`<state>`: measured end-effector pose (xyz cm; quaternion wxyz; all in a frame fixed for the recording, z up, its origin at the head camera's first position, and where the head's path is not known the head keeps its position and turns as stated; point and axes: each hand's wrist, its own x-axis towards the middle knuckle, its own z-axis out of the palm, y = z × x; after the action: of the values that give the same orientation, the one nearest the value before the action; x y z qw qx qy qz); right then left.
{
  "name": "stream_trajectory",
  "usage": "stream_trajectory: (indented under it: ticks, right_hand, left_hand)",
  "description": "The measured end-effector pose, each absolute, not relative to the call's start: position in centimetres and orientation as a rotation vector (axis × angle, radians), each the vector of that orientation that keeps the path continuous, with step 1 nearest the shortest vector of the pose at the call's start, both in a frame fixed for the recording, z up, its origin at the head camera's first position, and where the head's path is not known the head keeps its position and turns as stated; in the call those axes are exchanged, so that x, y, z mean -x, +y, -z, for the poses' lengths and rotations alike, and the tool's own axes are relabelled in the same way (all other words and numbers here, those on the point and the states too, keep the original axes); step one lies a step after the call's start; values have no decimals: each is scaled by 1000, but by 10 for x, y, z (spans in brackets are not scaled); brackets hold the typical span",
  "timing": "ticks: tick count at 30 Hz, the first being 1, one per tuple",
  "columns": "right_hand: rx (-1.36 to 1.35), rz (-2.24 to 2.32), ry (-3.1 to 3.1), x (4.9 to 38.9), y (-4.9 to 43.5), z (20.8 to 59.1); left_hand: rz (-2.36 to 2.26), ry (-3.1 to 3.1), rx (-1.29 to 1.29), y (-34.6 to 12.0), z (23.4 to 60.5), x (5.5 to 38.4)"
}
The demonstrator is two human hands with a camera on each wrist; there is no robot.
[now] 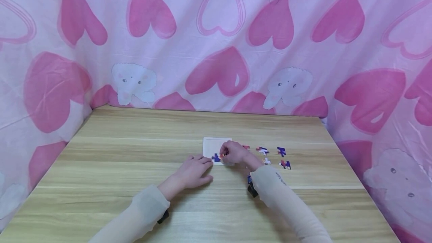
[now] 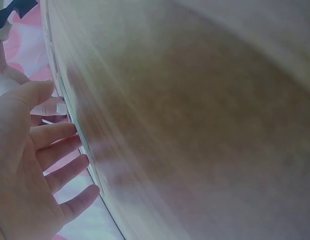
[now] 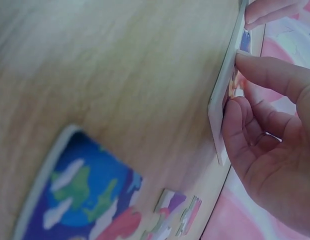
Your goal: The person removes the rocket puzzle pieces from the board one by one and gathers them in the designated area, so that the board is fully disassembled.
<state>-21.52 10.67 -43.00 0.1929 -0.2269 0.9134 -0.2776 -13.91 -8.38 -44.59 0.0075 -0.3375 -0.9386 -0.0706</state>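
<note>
My right hand (image 1: 235,152) is over the right part of a white puzzle tray (image 1: 210,143), thumb and fingertips pinching a jigsaw piece (image 3: 234,82) with orange on it low against the tray. Most of that piece is hidden by the fingers. Beside it, a purple-blue jigsaw piece (image 1: 215,157) lies in the tray's lower left part. At the tray's lower left corner rests my left hand (image 1: 193,171), palm down, fingers extended and fingertips at the edge. The left wrist view shows those fingers spread, with nothing gripped.
Several loose jigsaw pieces lie on the wooden table (image 1: 135,149) right of the tray, among them a purple one (image 1: 281,151) and a red-purple one (image 1: 285,165). A blue globe piece (image 3: 85,185) is near my right wrist. Pink heart-patterned curtain (image 1: 216,66) surrounds the table's back and sides.
</note>
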Motion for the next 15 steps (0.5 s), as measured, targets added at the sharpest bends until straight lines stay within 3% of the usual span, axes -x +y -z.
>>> stream_trajectory:
  ticks: [15]
  right_hand:
    - [564,1011,2364,221,121,432]
  left_hand:
    - [211,-2933,1051,-84,446,139]
